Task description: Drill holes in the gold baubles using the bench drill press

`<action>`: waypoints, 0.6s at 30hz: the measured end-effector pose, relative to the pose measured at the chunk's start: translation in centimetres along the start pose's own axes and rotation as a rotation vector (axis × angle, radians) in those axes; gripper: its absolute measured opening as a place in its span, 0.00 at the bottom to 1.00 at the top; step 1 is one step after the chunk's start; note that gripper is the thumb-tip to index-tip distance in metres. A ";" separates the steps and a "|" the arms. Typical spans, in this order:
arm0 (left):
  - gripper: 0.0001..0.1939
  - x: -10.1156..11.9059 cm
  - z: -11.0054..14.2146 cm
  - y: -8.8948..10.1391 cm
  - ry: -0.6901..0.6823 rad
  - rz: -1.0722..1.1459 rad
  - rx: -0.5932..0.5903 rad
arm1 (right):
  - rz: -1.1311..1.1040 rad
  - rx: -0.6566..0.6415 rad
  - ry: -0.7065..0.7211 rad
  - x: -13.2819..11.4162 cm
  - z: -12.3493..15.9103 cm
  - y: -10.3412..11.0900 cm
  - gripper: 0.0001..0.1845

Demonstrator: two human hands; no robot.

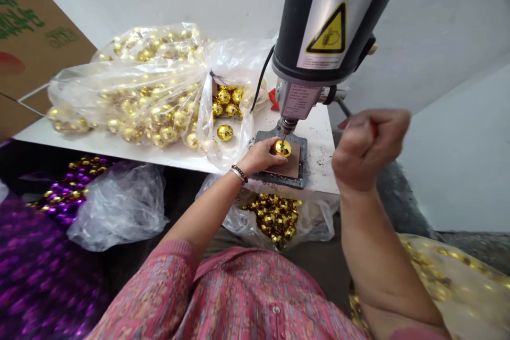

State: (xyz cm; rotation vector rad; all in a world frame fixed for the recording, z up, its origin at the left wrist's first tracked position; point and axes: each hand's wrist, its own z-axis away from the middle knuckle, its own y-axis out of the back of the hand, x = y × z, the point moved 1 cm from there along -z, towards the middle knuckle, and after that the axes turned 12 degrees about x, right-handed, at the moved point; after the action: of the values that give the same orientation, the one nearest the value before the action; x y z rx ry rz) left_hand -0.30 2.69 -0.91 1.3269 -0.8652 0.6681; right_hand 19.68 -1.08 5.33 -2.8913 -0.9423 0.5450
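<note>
My left fingers (pixel 281 160) grip a gold ball (pixel 283 147) under the drill (pixel 297 98), near the surface (pixel 323 174)'s front-right corner, likely to steady it; right fingers (pixel 384 117) clenched round the lever (pixel 343 107).

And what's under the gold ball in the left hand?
A brown board lies under the gold ball, on a dark metal base. The ball and the left hand hide part of the board, so what's right beneath them can't be seen.

Gold ball (pixel 283 149), white table (pixel 324 128); pink patterned shirt (pixel 255 297)
</note>
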 end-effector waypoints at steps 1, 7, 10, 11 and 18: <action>0.30 0.0 0.2 0.0 -0.002 0.000 0.012 | 0.009 0.008 -0.018 0.0 -1.4 -0.6 0.20; 0.30 0.0 3.7 1.4 -0.057 0.006 0.087 | -0.082 -0.098 -0.272 2.5 -7.6 -4.1 0.14; 0.27 -0.7 6.4 2.2 -0.129 -0.032 -0.079 | -0.126 -0.115 -0.301 3.3 -7.7 -4.4 0.14; 0.26 -1.0 7.2 2.2 -0.150 -0.057 -0.174 | -0.131 -0.113 -0.294 3.4 -7.5 -4.4 0.14; 0.34 -3.4 9.1 2.4 -0.150 -0.133 -0.298 | -0.160 -0.030 -0.250 2.8 -6.7 -4.1 0.11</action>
State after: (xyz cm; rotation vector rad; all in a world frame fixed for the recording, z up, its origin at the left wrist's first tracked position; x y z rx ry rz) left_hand -5.48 -5.79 -2.24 1.1620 -0.9473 0.3234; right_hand 21.78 4.24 11.33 -2.7836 -1.2089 0.8998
